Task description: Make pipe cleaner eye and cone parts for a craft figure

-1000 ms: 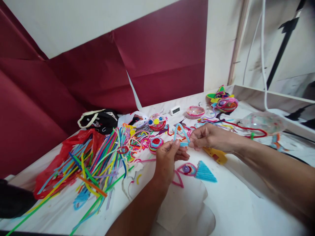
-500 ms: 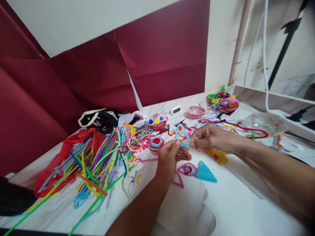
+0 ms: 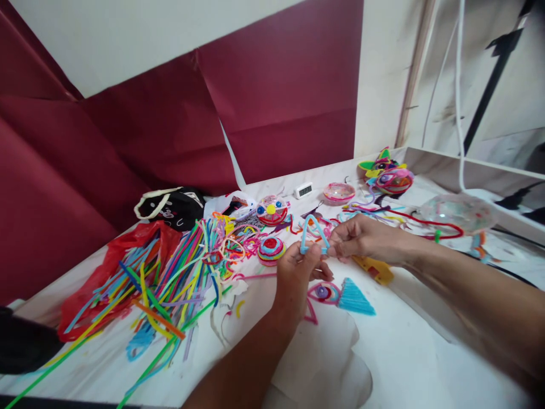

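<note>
A light blue pipe cleaner (image 3: 314, 220), bent into a triangle with a rounded top, is held up over the table between both hands. My left hand (image 3: 298, 272) pinches its lower edge with thumb and fingers. At the right lower corner, my right hand (image 3: 360, 237) grips it between thumb and forefinger. Below the hands lies a fish-like piece with a pink outline and a purple bead eye (image 3: 323, 292). Against it sits a blue pipe-cleaner triangle (image 3: 356, 297). A yellow tool (image 3: 373, 269), perhaps a glue gun, lies partly hidden under my right wrist.
Loose coloured pipe cleaners (image 3: 183, 284) spread across the left, some in a red plastic bag (image 3: 114, 250). Behind stand a coiled round piece (image 3: 271, 250), a decorated ball (image 3: 272, 211), a small clock (image 3: 304, 191) and a clear bowl (image 3: 339, 193). A clear dome (image 3: 455, 214) sits right.
My left hand has shifted slightly right along the triangle's lower edge, with its thumb now over that edge. My right hand keeps its grip nearly in place.
</note>
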Demonstrator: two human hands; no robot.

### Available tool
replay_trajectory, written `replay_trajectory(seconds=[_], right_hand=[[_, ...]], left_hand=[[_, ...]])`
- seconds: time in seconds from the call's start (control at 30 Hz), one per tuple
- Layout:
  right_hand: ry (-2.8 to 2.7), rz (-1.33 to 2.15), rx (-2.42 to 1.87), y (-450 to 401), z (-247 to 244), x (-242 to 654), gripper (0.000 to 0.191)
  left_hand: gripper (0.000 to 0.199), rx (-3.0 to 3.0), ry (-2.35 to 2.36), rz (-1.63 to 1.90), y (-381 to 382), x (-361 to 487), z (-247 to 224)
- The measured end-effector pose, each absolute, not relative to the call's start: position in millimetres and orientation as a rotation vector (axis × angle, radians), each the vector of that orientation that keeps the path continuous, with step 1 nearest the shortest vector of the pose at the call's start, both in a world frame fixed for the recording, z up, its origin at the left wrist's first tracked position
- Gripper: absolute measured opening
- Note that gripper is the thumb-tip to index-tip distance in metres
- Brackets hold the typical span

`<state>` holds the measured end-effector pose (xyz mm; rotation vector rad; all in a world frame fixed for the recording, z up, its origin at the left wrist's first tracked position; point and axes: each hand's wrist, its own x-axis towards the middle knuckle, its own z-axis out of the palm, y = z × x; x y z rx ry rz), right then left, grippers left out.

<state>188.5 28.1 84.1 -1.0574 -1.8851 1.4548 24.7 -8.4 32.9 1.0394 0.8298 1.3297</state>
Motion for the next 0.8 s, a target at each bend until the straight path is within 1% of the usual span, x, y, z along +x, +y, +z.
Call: replay_trajectory(seconds=[0.17,0.37,0.57,0.7,0.8], right_hand=[[-1.961,1.437,-0.997,28.8,81.9,189.3,0.014],[-2.079,1.386,-1.061,25.9,85.9,189.8,0.009],[-2.211,1.137,-1.030,28.0,80.4,190.7,0.012],[-2.330,0.911,-1.028,27.3,82.9,192.1,0.016],[-2.447,0.734,-0.941,26.0,86.7,193.5,0.020]], left_hand=[[0.017,1.070,0.824,1.312,-9.1,25.6,27.4],[0.019,1.050,0.870,1.323,-7.9,24.4,28.5],[0.021,1.029,0.898,1.295,-7.5,24.1,33.5],[0.021,1.006,0.919,1.292,-7.0,22.8,36.9],[0.022,0.991,0.917,1.280,-7.5,22.4,38.7]])
